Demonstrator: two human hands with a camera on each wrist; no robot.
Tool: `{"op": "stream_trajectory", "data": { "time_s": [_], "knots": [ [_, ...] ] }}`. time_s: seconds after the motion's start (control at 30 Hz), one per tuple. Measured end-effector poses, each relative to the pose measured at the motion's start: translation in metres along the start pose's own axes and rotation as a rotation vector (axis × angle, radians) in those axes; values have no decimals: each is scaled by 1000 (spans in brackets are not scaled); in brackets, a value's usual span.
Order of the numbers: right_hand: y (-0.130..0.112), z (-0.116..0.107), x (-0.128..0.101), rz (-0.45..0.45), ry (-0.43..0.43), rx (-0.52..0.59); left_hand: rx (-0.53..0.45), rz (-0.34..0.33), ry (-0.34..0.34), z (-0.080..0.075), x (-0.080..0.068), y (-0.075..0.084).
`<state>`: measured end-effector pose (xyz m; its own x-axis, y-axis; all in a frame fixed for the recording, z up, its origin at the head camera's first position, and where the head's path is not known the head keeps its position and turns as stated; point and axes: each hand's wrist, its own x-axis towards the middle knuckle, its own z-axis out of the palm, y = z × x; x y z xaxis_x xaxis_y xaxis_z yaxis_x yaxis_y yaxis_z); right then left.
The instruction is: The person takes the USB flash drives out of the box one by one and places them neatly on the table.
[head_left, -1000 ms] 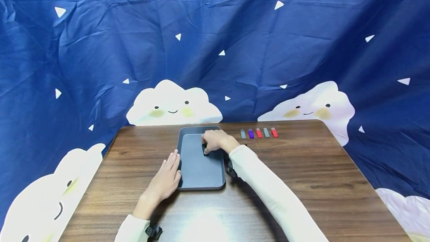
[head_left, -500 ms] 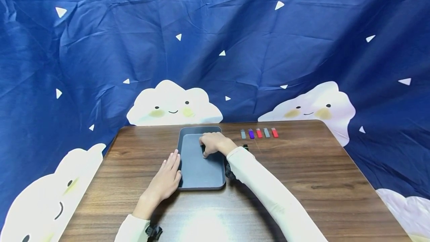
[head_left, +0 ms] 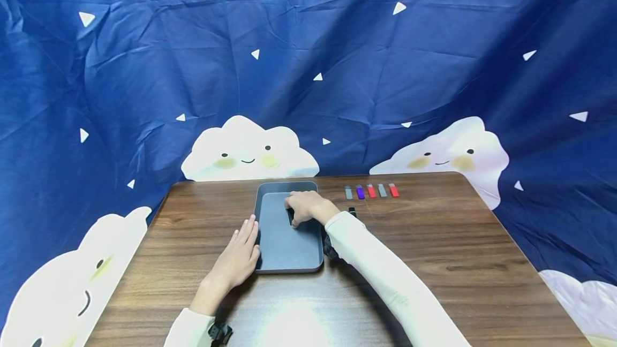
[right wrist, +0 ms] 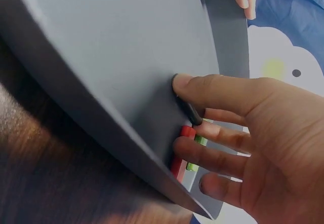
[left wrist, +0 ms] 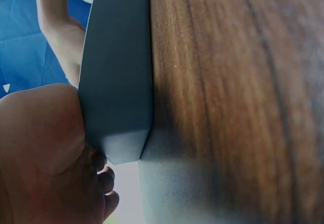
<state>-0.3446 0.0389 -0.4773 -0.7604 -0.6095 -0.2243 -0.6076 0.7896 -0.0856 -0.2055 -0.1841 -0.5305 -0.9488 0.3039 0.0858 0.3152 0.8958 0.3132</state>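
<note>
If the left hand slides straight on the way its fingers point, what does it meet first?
Nothing on the table, most likely. The left hand lies flat against the left wall of the grey tray, fingers pointing toward the table's far edge; only bare wood shows ahead, though depth is uncertain.

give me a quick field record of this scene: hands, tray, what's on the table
left hand: flat on the table, fingers straight against the tray's left wall
right hand: inside the tray, fingers curled on a small dark item
tray: grey, rectangular, on the table
other items in tray: red and green pieces under the right fingers
row of small sticks: five, grey, purple, red, grey, red, right of the tray
table: dark wood grain
backdrop: blue cloth with clouds
</note>
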Motion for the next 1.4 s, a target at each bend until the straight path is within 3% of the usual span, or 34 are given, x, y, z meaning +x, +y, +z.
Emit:
{"op": "stream_trajectory", "data": {
  "time_s": [0.87, 1.4],
  "knots": [
    [6, -1, 0, -45, 68, 14, -5, -11, -9, -2, -1, 1],
    [13, -13, -23, -72, 118, 24, -14, -5, 8, -2, -1, 3]
  ]
}}
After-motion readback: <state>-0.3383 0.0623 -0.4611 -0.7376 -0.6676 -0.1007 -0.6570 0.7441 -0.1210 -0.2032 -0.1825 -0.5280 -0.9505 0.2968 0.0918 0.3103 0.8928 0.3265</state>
